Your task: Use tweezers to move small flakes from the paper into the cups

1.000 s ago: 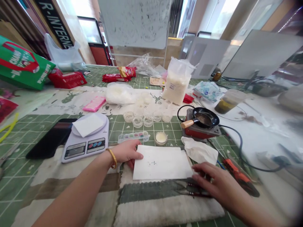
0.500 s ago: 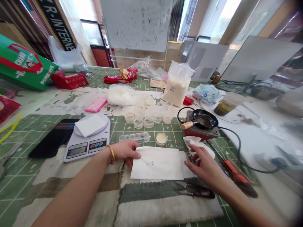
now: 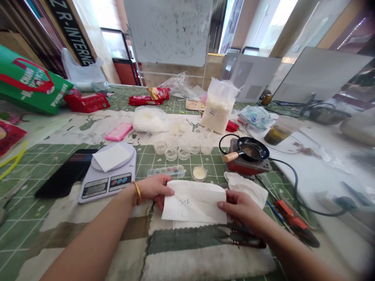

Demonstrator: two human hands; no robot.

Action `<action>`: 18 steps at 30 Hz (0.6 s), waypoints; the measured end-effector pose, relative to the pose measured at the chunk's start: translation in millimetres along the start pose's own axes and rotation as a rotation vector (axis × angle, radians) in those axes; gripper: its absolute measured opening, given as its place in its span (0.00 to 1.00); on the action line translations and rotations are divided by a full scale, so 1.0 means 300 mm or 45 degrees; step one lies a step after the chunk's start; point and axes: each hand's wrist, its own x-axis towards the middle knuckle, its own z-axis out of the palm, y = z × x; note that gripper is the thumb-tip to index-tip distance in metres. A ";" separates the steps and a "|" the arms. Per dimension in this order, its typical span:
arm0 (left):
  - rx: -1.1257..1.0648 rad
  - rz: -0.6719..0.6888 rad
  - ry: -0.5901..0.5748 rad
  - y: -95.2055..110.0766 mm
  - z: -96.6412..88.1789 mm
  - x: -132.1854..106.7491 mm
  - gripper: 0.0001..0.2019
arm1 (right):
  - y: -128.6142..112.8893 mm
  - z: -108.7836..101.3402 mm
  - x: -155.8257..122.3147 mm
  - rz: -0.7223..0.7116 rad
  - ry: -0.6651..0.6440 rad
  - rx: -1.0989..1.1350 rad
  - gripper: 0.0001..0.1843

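Observation:
A sheet of white paper [image 3: 196,205] with small dark specks on its left half is held between my hands. My left hand [image 3: 158,190] pinches its left edge, thumb on top; a yellow bangle [image 3: 137,193] circles that wrist. On the right edge my right hand [image 3: 237,207] grips the sheet, thumb on top and fingers underneath. Just beyond the paper stands a small clear cup of creamy white material [image 3: 199,173]. Beside it lies a clear compartment case [image 3: 166,171] with coloured bits. Dark red-handled thread snips [image 3: 246,237] rest on the striped cloth below the right hand.
A kitchen scale [image 3: 109,171] bearing white paper stands left beside a black phone [image 3: 66,171]. Several clear cups [image 3: 183,153] sit beyond the case. At right, a small black pan [image 3: 252,149] rests on a hot plate, near crumpled tissue [image 3: 246,187] and orange-handled pliers [image 3: 293,218].
My right hand has moved left and taken hold of the paper's right edge; before, it was apart from the sheet. The paper now bows slightly. My left hand keeps its grip.

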 end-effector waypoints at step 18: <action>-0.118 0.036 -0.020 0.000 0.011 -0.002 0.16 | -0.034 0.032 -0.021 -0.137 -0.037 0.341 0.21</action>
